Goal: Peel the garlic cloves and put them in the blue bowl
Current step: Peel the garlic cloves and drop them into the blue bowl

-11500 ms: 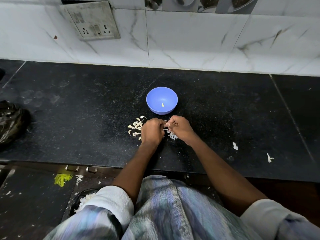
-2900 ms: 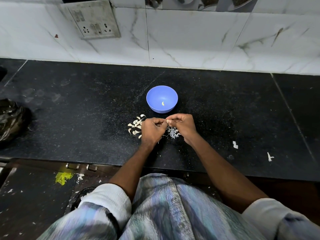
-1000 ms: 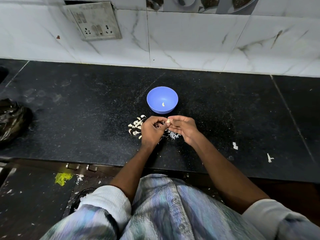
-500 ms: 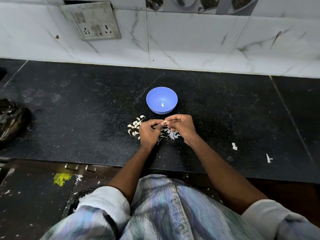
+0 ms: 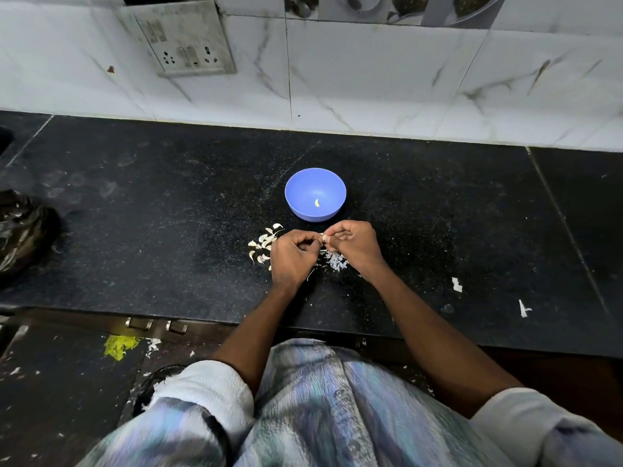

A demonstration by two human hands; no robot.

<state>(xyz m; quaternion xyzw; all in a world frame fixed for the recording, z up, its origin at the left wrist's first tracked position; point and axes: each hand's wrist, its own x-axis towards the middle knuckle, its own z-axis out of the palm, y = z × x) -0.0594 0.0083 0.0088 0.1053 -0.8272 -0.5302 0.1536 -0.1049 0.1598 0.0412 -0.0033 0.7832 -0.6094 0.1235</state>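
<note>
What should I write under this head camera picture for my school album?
Two hands peeling a garlic clove beside a blue bowl holding one peeled clove.

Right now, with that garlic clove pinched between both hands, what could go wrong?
The clove is tiny and held only by fingertips of the left hand and right hand, so it may slip onto the peel scraps. The unpeeled cloves sit by the left wrist and could be scattered.
</note>
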